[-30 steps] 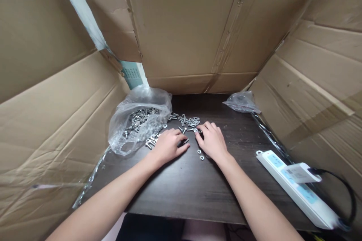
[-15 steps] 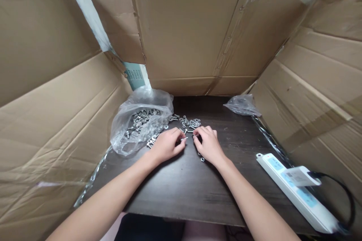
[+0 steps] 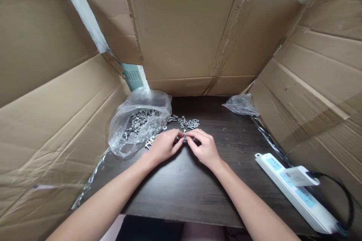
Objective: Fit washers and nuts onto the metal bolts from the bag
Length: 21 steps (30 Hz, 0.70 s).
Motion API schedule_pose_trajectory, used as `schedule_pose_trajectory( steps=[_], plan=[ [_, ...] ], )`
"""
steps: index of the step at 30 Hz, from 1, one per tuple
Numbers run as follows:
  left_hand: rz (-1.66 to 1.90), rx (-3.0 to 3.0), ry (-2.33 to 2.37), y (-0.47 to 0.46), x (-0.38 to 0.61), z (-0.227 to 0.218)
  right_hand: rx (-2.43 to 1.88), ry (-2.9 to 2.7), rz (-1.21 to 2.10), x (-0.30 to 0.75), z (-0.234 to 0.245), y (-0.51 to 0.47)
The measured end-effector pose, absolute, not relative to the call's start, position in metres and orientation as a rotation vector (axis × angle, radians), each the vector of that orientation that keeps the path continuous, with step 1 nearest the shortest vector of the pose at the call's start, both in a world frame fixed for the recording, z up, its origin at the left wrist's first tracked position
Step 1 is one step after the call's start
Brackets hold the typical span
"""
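Note:
My left hand (image 3: 166, 144) pinches a small silver bolt (image 3: 184, 138) between thumb and fingertips, and most of the bolt is hidden. Opposite it, my right hand (image 3: 204, 147) brings closed thumb and fingers to the bolt's end. Whatever small piece those fingers hold is too covered to make out. Just beyond the fingertips lies a loose pile of nuts, washers and bolts (image 3: 189, 122). More metal bolts (image 3: 149, 142) lie left of my left hand, partly behind it.
At the left stands an open clear plastic bag (image 3: 120, 135) full of metal hardware. Another crumpled plastic bag (image 3: 241, 104) lies at the back right. A white power strip (image 3: 294, 192) with a plugged-in black cable (image 3: 346, 192) runs along the right. Cardboard walls (image 3: 189, 30) surround the dark table (image 3: 181, 192).
My right hand has moved left, closing the gap, so the fingertips of both hands now meet at the bolt. My left hand has stayed nearly in place.

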<state>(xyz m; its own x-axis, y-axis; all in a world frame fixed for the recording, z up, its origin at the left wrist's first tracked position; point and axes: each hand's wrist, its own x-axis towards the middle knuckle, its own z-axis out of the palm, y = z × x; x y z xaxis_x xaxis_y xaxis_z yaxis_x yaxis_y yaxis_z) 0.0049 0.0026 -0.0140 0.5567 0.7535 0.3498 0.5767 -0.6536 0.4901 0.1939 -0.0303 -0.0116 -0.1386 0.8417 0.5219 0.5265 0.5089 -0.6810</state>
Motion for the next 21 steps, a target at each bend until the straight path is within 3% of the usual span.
schedule_pose_trajectory(
  steps=[14,21],
  plan=[
    [0.959,2.327,0.944,0.003,0.001,-0.017,-1.132,-1.789,0.609,0.194,-0.003,-0.033],
    [1.191,2.301,0.899,0.005,0.001,-0.004,-1.320,-1.700,0.174,0.214,-0.003,-0.025]
  ],
)
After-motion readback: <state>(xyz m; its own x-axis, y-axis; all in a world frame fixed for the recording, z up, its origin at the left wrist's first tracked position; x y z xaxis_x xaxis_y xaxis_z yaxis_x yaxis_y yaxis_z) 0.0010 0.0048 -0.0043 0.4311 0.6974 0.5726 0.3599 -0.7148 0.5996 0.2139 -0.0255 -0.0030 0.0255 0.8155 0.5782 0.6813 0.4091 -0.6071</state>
